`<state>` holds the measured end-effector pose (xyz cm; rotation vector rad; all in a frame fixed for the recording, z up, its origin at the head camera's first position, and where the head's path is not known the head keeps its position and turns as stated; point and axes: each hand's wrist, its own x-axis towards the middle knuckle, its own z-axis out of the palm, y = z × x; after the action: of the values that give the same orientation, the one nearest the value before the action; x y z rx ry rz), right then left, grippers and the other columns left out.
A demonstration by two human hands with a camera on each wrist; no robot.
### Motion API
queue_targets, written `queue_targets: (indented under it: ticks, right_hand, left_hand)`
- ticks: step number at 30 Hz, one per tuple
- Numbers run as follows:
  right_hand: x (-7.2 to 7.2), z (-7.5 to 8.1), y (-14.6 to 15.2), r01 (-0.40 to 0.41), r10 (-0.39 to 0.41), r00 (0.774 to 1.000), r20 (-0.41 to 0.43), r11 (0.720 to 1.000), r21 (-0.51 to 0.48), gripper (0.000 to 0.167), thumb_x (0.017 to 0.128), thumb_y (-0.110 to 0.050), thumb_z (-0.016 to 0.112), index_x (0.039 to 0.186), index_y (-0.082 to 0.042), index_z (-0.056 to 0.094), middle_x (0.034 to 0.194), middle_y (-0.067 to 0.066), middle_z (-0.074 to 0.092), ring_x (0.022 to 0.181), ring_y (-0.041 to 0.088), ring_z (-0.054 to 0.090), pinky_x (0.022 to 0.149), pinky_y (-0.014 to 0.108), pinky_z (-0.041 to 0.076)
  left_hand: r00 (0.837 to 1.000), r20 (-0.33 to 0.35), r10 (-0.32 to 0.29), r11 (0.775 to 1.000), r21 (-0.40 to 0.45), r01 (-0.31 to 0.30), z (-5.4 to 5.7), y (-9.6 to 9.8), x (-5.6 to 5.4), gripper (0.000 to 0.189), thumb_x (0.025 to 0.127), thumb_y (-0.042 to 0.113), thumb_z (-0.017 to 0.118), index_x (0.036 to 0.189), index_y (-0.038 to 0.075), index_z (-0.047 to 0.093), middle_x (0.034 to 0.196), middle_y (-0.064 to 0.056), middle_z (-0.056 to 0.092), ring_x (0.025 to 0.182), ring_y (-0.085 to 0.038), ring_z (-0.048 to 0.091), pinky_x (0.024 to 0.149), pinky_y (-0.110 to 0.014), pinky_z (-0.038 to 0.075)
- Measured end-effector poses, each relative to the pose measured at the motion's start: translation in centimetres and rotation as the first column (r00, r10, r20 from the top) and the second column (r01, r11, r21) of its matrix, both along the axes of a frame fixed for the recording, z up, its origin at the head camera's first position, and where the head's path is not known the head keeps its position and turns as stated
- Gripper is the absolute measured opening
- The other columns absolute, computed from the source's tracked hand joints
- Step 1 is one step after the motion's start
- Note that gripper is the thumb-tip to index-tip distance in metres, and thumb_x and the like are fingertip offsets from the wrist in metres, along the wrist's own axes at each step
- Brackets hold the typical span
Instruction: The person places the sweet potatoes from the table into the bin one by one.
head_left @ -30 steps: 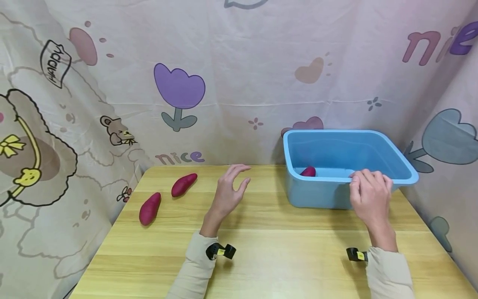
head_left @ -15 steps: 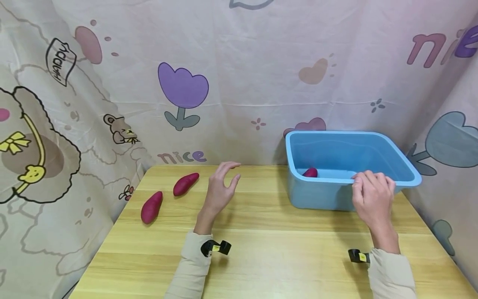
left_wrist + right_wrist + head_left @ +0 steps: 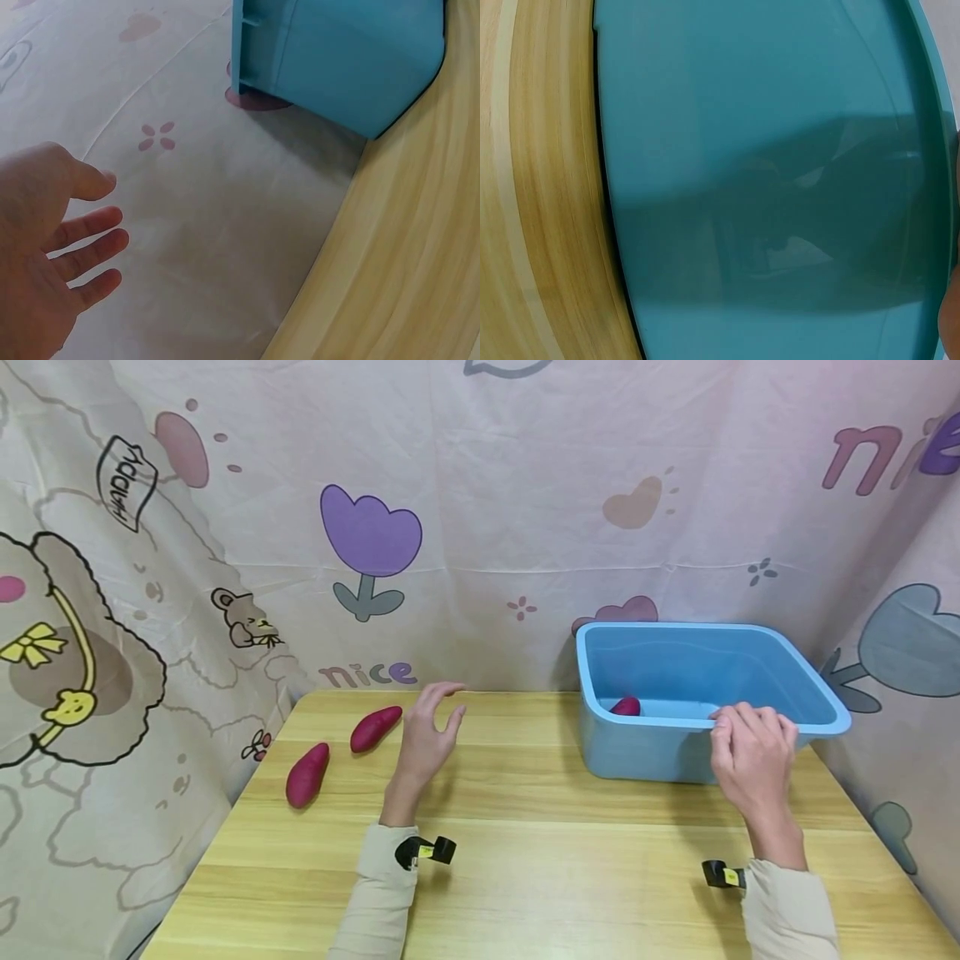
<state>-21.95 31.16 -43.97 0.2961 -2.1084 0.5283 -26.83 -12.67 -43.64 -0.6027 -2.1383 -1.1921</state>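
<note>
Left hand point(image 3: 423, 745): fingers parted, holding nothing, near two magenta sweet potatoes point(image 3: 376, 729). Right hand point(image 3: 757, 764): gripping a blue bin point(image 3: 648, 752) by its near rim, third sweet potato point(image 3: 626, 707) inside.

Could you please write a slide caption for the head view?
Left hand near two red sweet potatoes on a wooden table; right hand gripping a blue bin.
</note>
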Motion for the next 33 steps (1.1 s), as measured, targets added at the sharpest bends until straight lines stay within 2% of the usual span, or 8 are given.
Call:
queue_targets:
  ticks: [8, 16, 24, 31, 33]
  right_hand:
    - [0.0, 0.0, 0.0, 0.002, -0.002, 1.000, 0.012, 1.000, 0.003, 0.041, 0.105, -0.025, 0.038, 0.085, 0.000, 0.062, 0.086, 0.021, 0.064, 0.090, 0.045, 0.050, 0.090, 0.063, 0.031]
    - [0.1, 0.0, 0.1, 0.014, -0.014, 1.000, 0.013, 1.000, -0.002, 0.042, 0.105, -0.025, 0.037, 0.085, 0.001, 0.063, 0.086, 0.021, 0.063, 0.090, 0.045, 0.050, 0.091, 0.063, 0.030]
    - [0.1, -0.1, 0.1, 0.017, -0.017, 1.000, 0.016, 1.000, 0.005, 0.042, 0.105, -0.025, 0.037, 0.086, 0.001, 0.063, 0.086, 0.021, 0.063, 0.090, 0.045, 0.050, 0.091, 0.063, 0.030]
    - [0.1, -0.1, -0.1, 0.013, -0.013, 1.000, 0.025, 1.000, 0.008, 0.042, 0.105, -0.025, 0.037, 0.087, 0.002, 0.063, 0.086, 0.022, 0.063, 0.091, 0.045, 0.050, 0.091, 0.063, 0.030]
    - [0.1, -0.1, -0.1, 0.013, -0.013, 1.000, 0.027, 1.000, 0.006, 0.042, 0.105, -0.025, 0.037, 0.087, 0.002, 0.063, 0.086, 0.022, 0.063, 0.091, 0.045, 0.050, 0.092, 0.063, 0.030]
  left_hand:
    - [0.999, 0.002, 0.054, 0.999, 0.005, -0.054, -0.2, -1.6, -0.4, 0.029, 0.092, -0.003, 0.072, 0.121, -0.004, 0.069, 0.119, -0.018, 0.068, 0.112, -0.036, 0.062, 0.100, -0.049, 0.048]
    - [0.996, 0.029, 0.079, 0.997, -0.007, -0.078, -0.4, -2.5, -0.7, 0.028, 0.095, 0.001, 0.071, 0.123, -0.001, 0.069, 0.121, -0.016, 0.067, 0.113, -0.035, 0.061, 0.101, -0.048, 0.047]
    - [0.988, 0.040, 0.152, 0.988, -0.025, -0.151, -0.9, -4.0, -1.2, 0.029, 0.094, 0.000, 0.071, 0.123, -0.001, 0.069, 0.123, -0.017, 0.066, 0.113, -0.035, 0.061, 0.101, -0.048, 0.046]
    - [0.983, 0.067, 0.173, 0.985, -0.002, -0.174, -1.8, -5.2, -1.4, 0.031, 0.093, -0.002, 0.072, 0.123, 0.000, 0.069, 0.126, -0.021, 0.064, 0.113, -0.036, 0.059, 0.089, -0.046, 0.050]
    - [0.982, 0.065, 0.177, 0.984, 0.003, -0.177, -1.9, -5.4, -1.4, 0.032, 0.092, -0.003, 0.072, 0.123, 0.000, 0.069, 0.127, -0.022, 0.063, 0.115, -0.036, 0.059, 0.091, -0.046, 0.050]
